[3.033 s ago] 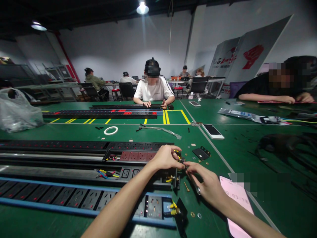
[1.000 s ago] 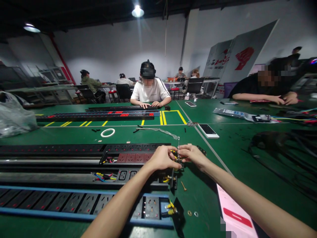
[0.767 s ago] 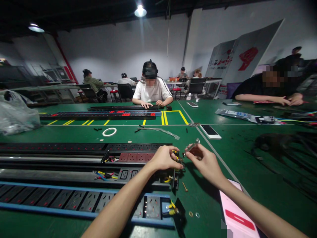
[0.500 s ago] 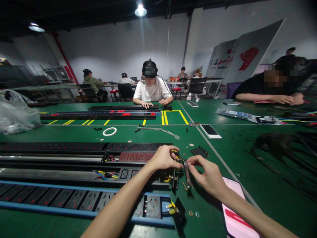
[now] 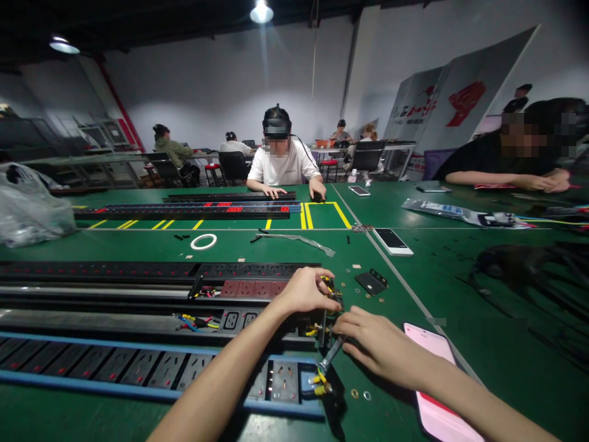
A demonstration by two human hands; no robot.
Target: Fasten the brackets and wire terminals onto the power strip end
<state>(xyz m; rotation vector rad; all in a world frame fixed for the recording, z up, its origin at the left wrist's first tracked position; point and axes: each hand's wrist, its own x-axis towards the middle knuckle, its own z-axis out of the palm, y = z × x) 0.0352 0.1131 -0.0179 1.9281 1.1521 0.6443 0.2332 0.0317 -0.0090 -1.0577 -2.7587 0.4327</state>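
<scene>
My left hand (image 5: 309, 291) curls over the right end of the power strip with brown sockets (image 5: 248, 290), fingers closed around its black end piece and yellow-sleeved wires (image 5: 327, 281). The exact grip is partly hidden. Between the fingers of my right hand (image 5: 375, 341) is a metal wrench (image 5: 332, 355), its lower head pointing down-left above the blue power strip (image 5: 151, 394). Yellow-sleeved wires (image 5: 321, 383) and a black end plate (image 5: 334, 405) stick out from that blue strip's end. Another black strip with wires (image 5: 313, 331) at its end lies between.
Small washers (image 5: 354, 393) and a black bracket (image 5: 372, 281) lie on the green table. A pink-screened phone (image 5: 442, 393) is under my right forearm. Beyond are a tape roll (image 5: 203, 242), a white phone (image 5: 393, 242) and a co-worker (image 5: 281, 159) opposite.
My right hand has moved left and down, and the wrench has swung from upright to slanting down-left. My left hand stays at the strip's end.
</scene>
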